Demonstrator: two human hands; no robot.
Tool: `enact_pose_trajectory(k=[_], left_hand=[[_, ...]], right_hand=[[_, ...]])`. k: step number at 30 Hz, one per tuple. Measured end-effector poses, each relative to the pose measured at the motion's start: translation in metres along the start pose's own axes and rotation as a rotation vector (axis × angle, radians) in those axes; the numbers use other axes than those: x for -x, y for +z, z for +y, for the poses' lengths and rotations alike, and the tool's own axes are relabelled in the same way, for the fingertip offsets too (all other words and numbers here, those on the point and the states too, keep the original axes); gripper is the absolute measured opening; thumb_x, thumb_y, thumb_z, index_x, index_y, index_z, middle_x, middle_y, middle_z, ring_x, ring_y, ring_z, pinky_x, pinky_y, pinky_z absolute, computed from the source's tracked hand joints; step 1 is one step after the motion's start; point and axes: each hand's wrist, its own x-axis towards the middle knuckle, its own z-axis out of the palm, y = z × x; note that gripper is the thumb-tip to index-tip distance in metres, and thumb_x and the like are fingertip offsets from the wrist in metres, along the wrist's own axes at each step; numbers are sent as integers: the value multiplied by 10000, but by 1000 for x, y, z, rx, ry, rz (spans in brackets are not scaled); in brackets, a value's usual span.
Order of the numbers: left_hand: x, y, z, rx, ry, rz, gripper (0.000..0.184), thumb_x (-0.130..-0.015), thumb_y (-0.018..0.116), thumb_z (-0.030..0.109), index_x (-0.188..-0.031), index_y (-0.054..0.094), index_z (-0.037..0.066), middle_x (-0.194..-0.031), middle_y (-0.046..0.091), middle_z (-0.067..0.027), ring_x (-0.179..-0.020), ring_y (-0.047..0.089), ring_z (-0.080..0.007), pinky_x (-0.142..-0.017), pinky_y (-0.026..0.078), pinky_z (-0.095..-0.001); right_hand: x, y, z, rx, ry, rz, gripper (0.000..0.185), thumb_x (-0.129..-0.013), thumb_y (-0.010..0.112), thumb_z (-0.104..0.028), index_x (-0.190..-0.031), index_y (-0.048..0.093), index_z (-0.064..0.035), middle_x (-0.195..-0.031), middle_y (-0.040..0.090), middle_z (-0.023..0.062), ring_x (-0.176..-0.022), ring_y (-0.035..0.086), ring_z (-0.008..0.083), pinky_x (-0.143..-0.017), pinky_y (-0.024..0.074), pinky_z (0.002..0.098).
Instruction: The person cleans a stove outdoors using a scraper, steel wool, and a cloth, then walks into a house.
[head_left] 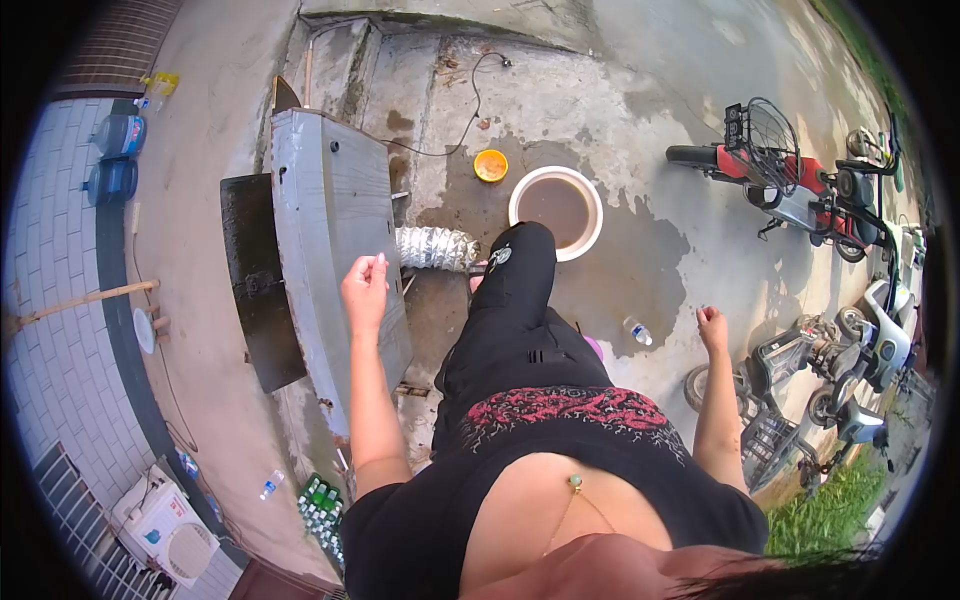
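While the left hand (365, 288) shows against the grey metal cabinet (335, 190), the right hand (712, 328) hangs well apart, just beyond the clear bottle (637, 331). Both have loosely curled fingers and no visible hold; whether fingertips touch, I cannot tell. Forward between them sits the round white basin (597, 215); the silvery duct (437, 248), nearer the left, runs lengthwise from cabinet towards basin.
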Motion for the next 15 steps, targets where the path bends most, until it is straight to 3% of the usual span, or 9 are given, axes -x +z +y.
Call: enact_pose_trajectory(k=[1, 4, 7, 11, 15], left_hand=[[-5, 2, -10, -52, -17, -4, 231, -835, 511, 200, -685, 526, 26, -531, 452, 46, -468, 396, -16, -422, 303, -170], [-17, 14, -38, -389, -43, -113, 195, -777, 557, 225, -717, 554, 39, -565, 538, -52, -494, 495, -144, -480, 386, -268], [-42, 37, -72, -593, -119, -294, 204, -737, 578, 261, -746, 576, 58, -630, 574, -108, -612, 560, -248, -574, 430, -340], [-96, 68, -118, -724, -303, -698, 218, -739, 577, 261, -706, 576, 45, -645, 598, -90, -610, 578, -202, -576, 443, -334], [-189, 105, -142, -580, -511, -759, 189, -754, 570, 201, -663, 562, 36, -585, 575, -63, -507, 543, -136, -500, 442, -301]], right_hand=[[-8, -13, -20, -16, -19, -8, 231, -762, 552, -213, -681, 532, 2, -541, 535, 82, -482, 506, 142, -485, 411, 288], [-34, -54, -85, 11, -218, 89, 221, -764, 553, -207, -716, 533, 8, -545, 525, 100, -500, 514, 146, -496, 410, 284], [-71, -100, -152, -56, -255, 130, 209, -755, 561, -191, -743, 541, 17, -607, 550, 145, -527, 521, 219, -533, 414, 300], [-117, -145, -242, -219, -309, 176, 177, -773, 550, -152, -753, 524, 23, -578, 527, 107, -501, 472, 149, -511, 393, 259], [-175, -161, -326, -368, -291, 147, 132, -779, 548, -106, -762, 517, 21, -584, 508, 49, -514, 433, 75, -497, 373, 217]])
